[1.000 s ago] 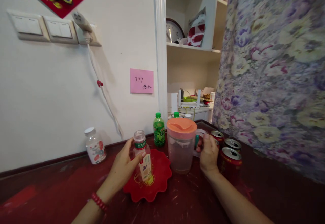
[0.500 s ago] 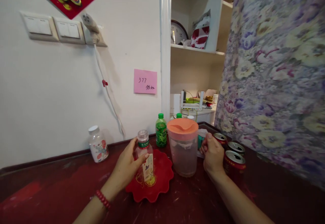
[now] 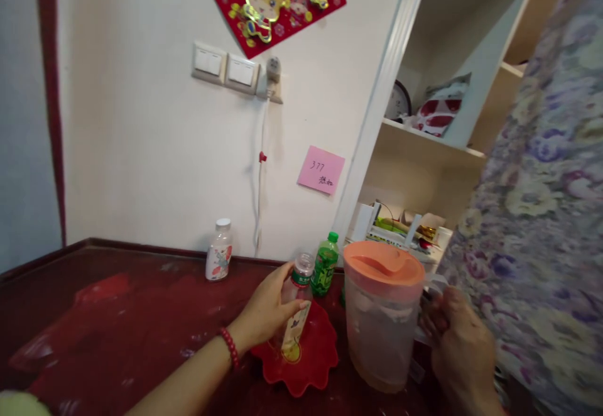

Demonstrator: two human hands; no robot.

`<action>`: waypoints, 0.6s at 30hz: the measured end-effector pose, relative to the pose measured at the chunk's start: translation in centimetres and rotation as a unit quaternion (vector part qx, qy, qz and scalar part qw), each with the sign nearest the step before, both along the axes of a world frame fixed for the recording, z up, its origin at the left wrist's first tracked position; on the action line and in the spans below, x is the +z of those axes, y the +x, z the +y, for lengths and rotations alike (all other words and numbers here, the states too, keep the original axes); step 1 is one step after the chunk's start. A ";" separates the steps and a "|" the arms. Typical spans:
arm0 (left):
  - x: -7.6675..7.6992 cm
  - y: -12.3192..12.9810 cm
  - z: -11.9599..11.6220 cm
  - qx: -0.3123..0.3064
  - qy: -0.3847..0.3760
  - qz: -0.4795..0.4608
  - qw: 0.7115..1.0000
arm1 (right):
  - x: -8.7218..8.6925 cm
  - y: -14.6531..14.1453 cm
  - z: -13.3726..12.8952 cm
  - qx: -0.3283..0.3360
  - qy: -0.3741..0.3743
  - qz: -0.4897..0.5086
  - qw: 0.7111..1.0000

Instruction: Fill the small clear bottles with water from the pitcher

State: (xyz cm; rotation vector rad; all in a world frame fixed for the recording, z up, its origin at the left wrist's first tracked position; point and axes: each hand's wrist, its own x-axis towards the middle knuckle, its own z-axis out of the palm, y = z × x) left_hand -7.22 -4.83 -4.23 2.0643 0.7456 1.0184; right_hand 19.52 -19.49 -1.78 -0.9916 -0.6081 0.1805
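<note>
My left hand (image 3: pixel 271 309), with a red bead bracelet at the wrist, is wrapped round a clear, uncapped bottle (image 3: pixel 298 315) with a green neck label. The bottle stands over a red scalloped plate (image 3: pixel 318 369). To its right, my right hand (image 3: pixel 459 340) grips the handle of a clear pitcher (image 3: pixel 381 334) that has an orange lid (image 3: pixel 384 264). Liquid shows inside the pitcher, which is tilted slightly. Its lid is on.
Behind the plate stands a green bottle (image 3: pixel 325 265). A white-capped bottle (image 3: pixel 219 252) is near the wall on the dark red table (image 3: pixel 141 315). Floral curtain (image 3: pixel 532 215) hangs at the right, beside shelves (image 3: pixel 424 164).
The view has swung left and tilted. The pitcher looks closer and larger, with my right hand now clearly on its handle. My left hand still holds the clear bottle.
</note>
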 end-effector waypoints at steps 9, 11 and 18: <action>-0.7 -0.1 -0.1 0.004 0.004 -0.016 1.000 | 3.4 0.6 0.1 0.031 -0.089 -0.062 0.994; -0.6 -0.1 -0.2 0.004 0.005 -0.018 1.000 | 4.3 0.7 0.4 0.036 -0.101 -0.088 0.990; -0.4 -0.1 -0.4 -0.001 0.013 -0.025 1.000 | 7.9 0.6 1.3 0.040 -0.136 -0.198 0.970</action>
